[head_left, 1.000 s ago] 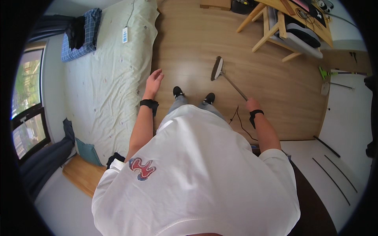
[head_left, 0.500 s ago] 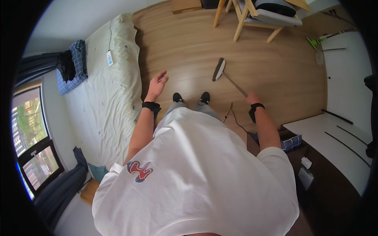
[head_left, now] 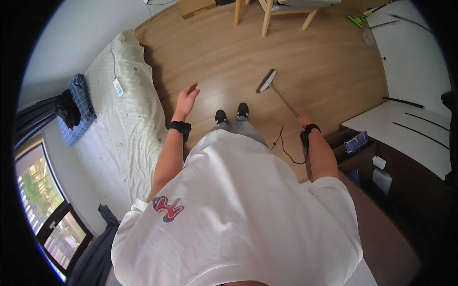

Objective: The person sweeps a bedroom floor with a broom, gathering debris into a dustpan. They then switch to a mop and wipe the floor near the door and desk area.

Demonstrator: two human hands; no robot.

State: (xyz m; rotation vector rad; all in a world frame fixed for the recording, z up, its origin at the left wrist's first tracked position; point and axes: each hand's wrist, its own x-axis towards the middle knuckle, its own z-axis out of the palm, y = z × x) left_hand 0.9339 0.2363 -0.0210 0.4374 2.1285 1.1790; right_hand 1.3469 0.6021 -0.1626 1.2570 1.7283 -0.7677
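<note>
A broom (head_left: 265,82) with a white head and dark bristles lies against the wooden floor ahead of my feet. Its thin handle slants back to my right hand (head_left: 306,121), whose fingers are wrapped round it. My left hand (head_left: 187,99) hangs in the air beside the bed, fingers apart and holding nothing. Each wrist wears a black band.
At left stands a bed (head_left: 126,148) with a pale sheet, bearing a power strip (head_left: 118,87) and a checked pillow (head_left: 81,109). A wooden chair (head_left: 267,19) is ahead. Dark shelves (head_left: 367,167) are at right. A thin cord (head_left: 281,143) lies near my right hand.
The view has turned toward the right, and the chair has slid up toward the top edge. The broom head has swung to a flatter slant. My right hand still grips the handle.
</note>
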